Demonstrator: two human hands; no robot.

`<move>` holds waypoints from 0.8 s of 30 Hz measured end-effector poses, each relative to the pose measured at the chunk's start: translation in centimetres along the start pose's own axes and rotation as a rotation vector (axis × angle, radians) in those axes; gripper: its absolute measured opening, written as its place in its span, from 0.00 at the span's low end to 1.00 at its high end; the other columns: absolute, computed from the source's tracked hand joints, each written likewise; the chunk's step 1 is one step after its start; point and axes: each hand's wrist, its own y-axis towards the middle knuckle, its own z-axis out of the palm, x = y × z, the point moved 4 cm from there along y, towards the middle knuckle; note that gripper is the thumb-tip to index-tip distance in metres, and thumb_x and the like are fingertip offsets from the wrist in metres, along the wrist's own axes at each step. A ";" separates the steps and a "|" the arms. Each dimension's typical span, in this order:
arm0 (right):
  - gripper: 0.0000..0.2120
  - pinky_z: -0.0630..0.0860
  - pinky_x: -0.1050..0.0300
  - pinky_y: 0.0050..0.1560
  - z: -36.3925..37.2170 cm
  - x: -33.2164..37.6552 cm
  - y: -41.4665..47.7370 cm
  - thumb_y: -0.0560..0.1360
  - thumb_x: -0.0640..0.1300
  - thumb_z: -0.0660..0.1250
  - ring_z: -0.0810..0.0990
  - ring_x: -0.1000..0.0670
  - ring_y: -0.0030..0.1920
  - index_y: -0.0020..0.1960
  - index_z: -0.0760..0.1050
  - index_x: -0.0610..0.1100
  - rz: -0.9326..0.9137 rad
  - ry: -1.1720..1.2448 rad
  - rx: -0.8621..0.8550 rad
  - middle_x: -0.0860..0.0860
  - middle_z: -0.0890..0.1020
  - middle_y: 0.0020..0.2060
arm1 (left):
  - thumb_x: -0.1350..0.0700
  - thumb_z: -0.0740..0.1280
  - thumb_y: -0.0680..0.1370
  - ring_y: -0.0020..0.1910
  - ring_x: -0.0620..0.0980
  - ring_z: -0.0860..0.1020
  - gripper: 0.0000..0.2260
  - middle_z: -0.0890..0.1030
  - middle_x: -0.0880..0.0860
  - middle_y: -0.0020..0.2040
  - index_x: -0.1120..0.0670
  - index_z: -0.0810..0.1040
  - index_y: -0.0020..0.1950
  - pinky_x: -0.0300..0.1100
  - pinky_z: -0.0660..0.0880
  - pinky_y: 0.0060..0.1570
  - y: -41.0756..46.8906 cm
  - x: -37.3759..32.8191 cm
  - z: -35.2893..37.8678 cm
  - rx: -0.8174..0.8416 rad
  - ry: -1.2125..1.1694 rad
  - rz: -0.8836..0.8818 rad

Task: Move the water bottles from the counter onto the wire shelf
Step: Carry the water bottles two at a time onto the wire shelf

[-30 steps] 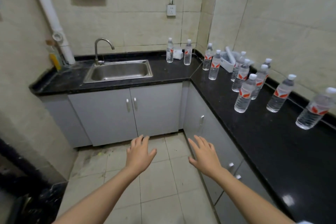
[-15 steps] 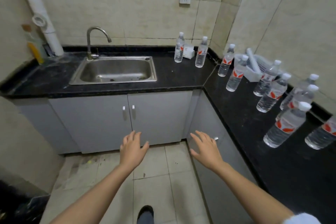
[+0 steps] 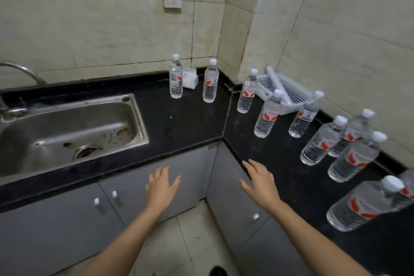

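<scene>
Both hands are open and hold nothing. Left hand (image 3: 162, 186) hangs in front of the grey cupboard doors (image 3: 125, 199), fingers spread, just under the front edge of the black counter (image 3: 192, 123). Right hand (image 3: 259, 182) reaches over the front edge of the counter's right side, near the inner corner, palm down.

Out from the hands, the water bottles stand upright all along the counter. Two stand by the back wall: one (image 3: 176, 79) beside a small white pack (image 3: 190, 78) and one (image 3: 210, 83) closer to the corner. More run down the right side: one (image 3: 247, 93) by the white basket (image 3: 293, 92), one (image 3: 267, 115) in front of it, then others toward the right edge, with a big blurry one (image 3: 367, 204) nearest. A steel sink (image 3: 67, 132) sits at the left.

No wire shelf can be seen. It looks like the very start: no bottle is picked up yet. Next, each hand would need to reach a bottle and wrap around its middle. The clear plastic may be slippery and soft, so a firm, gentle hold seems best.
</scene>
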 end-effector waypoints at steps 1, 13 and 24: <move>0.28 0.54 0.51 0.71 0.0 -0.4 1.5 0.76 0.51 0.59 0.55 0.49 0.74 0.73 0.56 0.48 0.002 0.002 -0.003 0.49 0.58 0.74 | 0.49 0.61 0.77 0.71 0.58 0.61 0.23 0.64 0.56 0.73 0.57 0.64 0.70 0.49 0.59 0.68 1.4 -0.8 0.7 0.019 0.002 0.006; 0.28 0.54 0.51 0.72 -1.7 0.2 21.2 0.77 0.51 0.59 0.53 0.48 0.74 0.74 0.55 0.47 -0.155 0.071 0.005 0.47 0.57 0.74 | 0.49 0.60 0.78 0.73 0.56 0.58 0.23 0.60 0.55 0.74 0.55 0.63 0.71 0.51 0.58 0.69 18.1 -9.4 0.2 -0.059 -0.023 -0.002; 0.29 0.56 0.49 0.71 -1.1 3.2 36.6 0.76 0.52 0.60 0.54 0.47 0.74 0.73 0.55 0.48 -0.069 0.041 0.021 0.47 0.57 0.74 | 0.51 0.62 0.77 0.70 0.59 0.62 0.25 0.65 0.57 0.72 0.58 0.62 0.71 0.54 0.62 0.67 34.0 -7.9 -1.5 -0.058 -0.141 -0.073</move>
